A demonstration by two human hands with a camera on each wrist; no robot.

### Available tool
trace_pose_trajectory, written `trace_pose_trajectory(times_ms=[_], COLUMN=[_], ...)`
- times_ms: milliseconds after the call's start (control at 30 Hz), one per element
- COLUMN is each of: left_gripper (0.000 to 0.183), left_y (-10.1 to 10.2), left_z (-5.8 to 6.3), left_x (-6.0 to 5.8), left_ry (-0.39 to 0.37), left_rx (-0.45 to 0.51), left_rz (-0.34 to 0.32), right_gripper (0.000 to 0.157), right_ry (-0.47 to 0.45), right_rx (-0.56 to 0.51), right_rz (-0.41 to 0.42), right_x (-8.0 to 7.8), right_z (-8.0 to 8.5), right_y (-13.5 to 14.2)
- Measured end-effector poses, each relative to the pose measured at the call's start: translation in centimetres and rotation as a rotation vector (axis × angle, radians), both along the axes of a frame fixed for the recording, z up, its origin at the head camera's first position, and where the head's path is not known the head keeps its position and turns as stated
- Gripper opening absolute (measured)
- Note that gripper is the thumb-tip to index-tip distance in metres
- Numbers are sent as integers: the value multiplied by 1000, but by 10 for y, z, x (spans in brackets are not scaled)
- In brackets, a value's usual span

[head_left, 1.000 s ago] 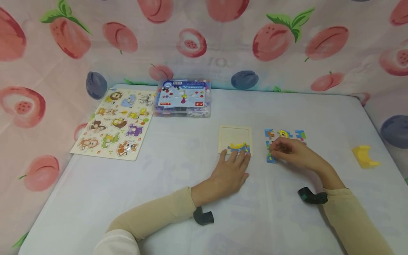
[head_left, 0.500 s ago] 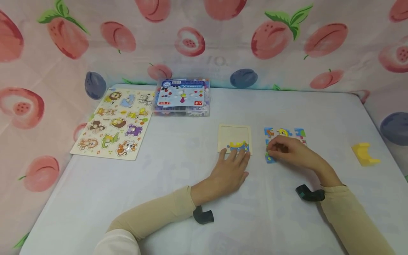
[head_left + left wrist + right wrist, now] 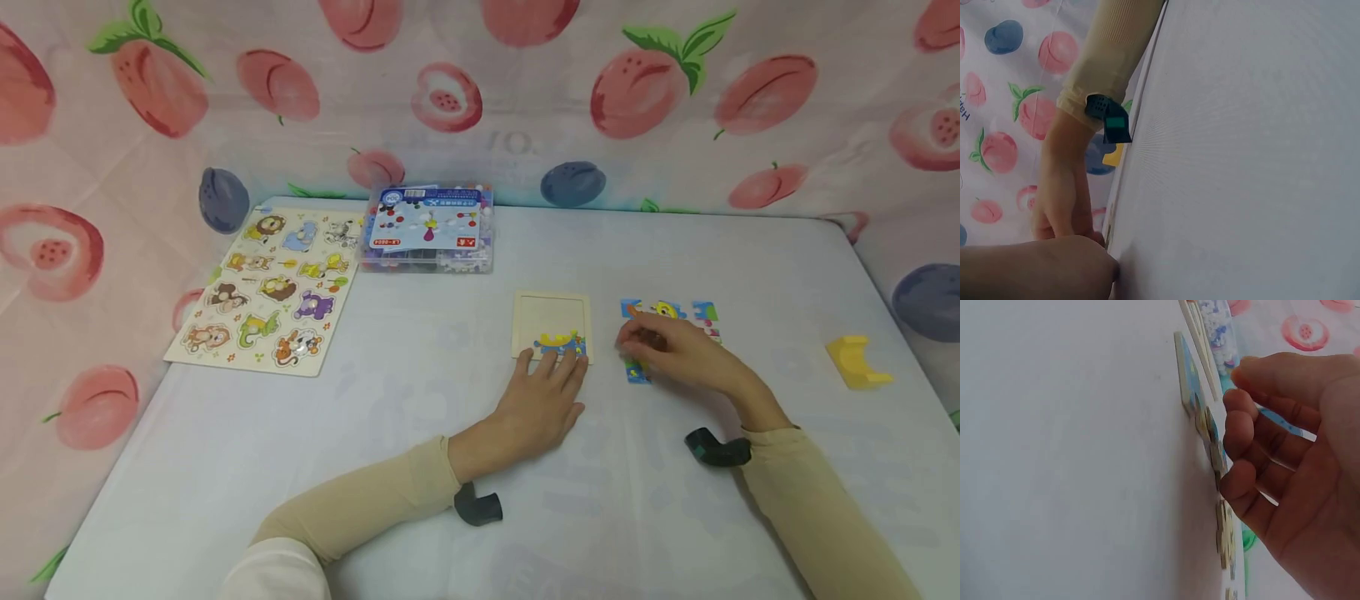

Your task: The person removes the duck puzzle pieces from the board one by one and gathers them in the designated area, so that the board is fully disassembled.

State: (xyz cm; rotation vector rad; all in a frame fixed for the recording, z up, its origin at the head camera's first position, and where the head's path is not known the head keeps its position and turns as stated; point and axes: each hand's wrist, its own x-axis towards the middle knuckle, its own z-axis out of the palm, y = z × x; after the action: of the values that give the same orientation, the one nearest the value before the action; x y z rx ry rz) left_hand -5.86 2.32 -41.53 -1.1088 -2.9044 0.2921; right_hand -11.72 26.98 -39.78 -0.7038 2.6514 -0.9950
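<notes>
My left hand [image 3: 536,408] lies flat with fingers spread, its fingertips on the near rim of a square wooden puzzle tray [image 3: 515,325]. Joined yellow-and-blue pieces [image 3: 558,342] fill the tray's lower right part. To the right, my right hand [image 3: 682,354] reaches over loose jigsaw pieces [image 3: 637,375], its fingers bent and covering several of them. In the right wrist view the thumb and curled fingers of this hand [image 3: 1279,444] are close beside the pieces [image 3: 1225,531]; whether they pinch one, I cannot tell. The left wrist view shows part of the left hand [image 3: 1035,269] in front of the right.
An animal puzzle board [image 3: 262,292] lies at the left, beside a clear plastic box [image 3: 427,229] of small parts at the back. A yellow curved block [image 3: 855,364] stands at the far right. Peach-print cloth [image 3: 510,100] hangs behind the white table.
My right hand has shifted slightly left over the loose pieces, now covering pieces at the left column that showed before. The left hand stays on the tray's rim.
</notes>
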Motion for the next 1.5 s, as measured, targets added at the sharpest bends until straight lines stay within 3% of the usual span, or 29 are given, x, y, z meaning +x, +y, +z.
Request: trace_pose_trajectory(times_ms=[333, 700, 967, 1500], left_gripper=[61, 56, 55, 55], left_y=[0, 3, 1, -1], left_z=[1, -3, -1, 2], left_x=[1, 2, 1, 1], left_ry=[-34, 54, 56, 37], left_rx=[7, 39, 18, 8], left_rz=[-16, -52, -43, -41], right_gripper=[20, 26, 24, 20], right_ry=[-36, -105, -95, -68], right_rx=[-49, -28, 27, 30], right_rz=[141, 232, 226, 230], right_x=[-21, -38, -42, -42], right_z=[9, 7, 6, 5], right_y=[-42, -77, -82, -86])
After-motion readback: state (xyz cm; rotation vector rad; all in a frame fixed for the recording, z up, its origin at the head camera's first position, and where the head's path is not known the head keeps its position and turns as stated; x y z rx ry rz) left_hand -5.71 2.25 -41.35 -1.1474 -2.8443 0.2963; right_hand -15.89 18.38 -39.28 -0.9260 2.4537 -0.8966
